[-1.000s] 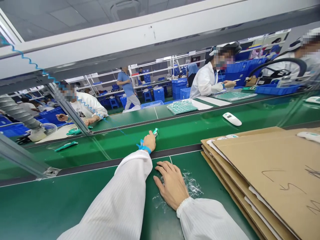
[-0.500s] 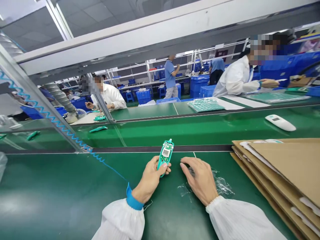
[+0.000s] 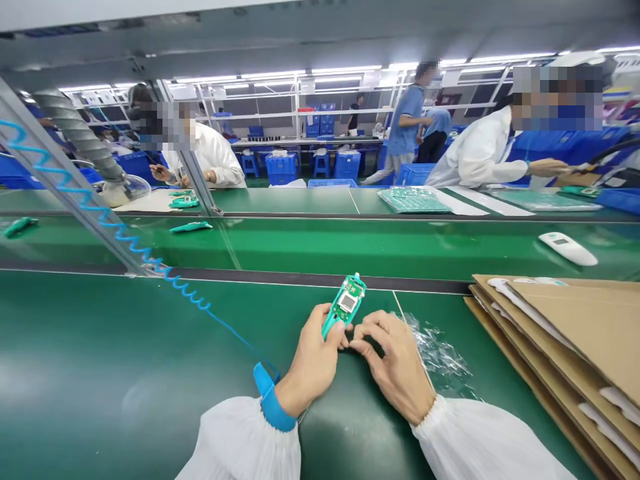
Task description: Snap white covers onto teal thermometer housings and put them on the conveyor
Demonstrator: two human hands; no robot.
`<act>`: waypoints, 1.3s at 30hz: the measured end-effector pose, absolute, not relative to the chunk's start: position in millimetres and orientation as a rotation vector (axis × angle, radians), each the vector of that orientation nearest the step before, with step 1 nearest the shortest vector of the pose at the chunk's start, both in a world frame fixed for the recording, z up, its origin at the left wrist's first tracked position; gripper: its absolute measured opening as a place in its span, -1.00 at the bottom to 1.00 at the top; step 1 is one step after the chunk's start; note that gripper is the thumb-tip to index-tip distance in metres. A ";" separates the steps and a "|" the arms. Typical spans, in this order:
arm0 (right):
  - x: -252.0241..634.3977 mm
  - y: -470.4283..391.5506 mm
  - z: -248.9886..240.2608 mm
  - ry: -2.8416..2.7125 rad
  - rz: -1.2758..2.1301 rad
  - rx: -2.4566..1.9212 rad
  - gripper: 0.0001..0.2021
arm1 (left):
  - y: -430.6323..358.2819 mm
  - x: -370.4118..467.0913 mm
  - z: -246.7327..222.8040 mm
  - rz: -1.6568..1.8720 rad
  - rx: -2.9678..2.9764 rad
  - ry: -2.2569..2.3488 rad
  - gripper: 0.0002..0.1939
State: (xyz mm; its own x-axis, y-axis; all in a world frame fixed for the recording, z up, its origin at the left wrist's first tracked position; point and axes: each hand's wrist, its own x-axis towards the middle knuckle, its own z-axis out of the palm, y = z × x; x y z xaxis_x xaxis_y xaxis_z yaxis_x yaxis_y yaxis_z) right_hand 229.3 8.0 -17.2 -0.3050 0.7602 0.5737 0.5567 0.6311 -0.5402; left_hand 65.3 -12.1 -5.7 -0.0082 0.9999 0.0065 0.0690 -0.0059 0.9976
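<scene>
My left hand point(image 3: 314, 357), with a blue wrist strap point(image 3: 276, 405) above it, is closed on a teal handheld device housing point(image 3: 329, 327). The housing is tilted, its narrow tip pointing away from me. Inside it shows a green circuit board point(image 3: 356, 288) with a small grey rectangular part. Close to the housing's lower right side is my right hand point(image 3: 397, 363), thumb and forefinger tips pressed together by my left fingers. Whether anything sits in that pinch is too small to make out. Crumpled clear plastic film point(image 3: 443, 357) lies just right of my right hand.
Cardboard sheets point(image 3: 575, 320) with white parts between them are stacked at right. Beyond my bench, a green belt point(image 3: 300, 243) carries a white handheld device point(image 3: 567, 248) and teal housings point(image 3: 191, 227). A coiled blue cord point(image 3: 145, 253) hangs at left. Co-workers point(image 3: 475, 150) sit across.
My right hand has closed its fingers into a pinch and come up beside the housing. The housing has shifted right and tilted further. My view has turned, and a standing person has moved right.
</scene>
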 end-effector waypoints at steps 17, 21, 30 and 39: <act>229.6 2.8 3.1 -1.586 0.887 -1.139 -0.68 | -8.5 60.5 -5.5 1.242 1.302 1.378 -0.75; 269.9 20.4 4.0 -1.572 0.876 -1.298 -0.65 | 4.4 45.3 -4.5 1.333 1.005 1.200 -0.70; 323.6 48.5 -15.2 -1.821 0.407 -1.725 -0.54 | 3.8 45.1 -2.5 1.388 0.969 1.105 -0.61; 303.2 40.4 -24.1 -2.080 0.326 -1.469 -0.61 | 3.5 45.2 -4.4 1.400 0.959 1.071 -0.63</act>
State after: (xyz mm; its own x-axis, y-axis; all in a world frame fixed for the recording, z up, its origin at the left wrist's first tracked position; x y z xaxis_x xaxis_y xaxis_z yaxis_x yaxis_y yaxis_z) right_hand 303.2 40.4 -24.1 -0.2370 0.9219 0.3065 0.7837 0.3678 -0.5005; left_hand 45.2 3.5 -4.4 -0.0973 0.9952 -0.0099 -0.2698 -0.0168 0.9628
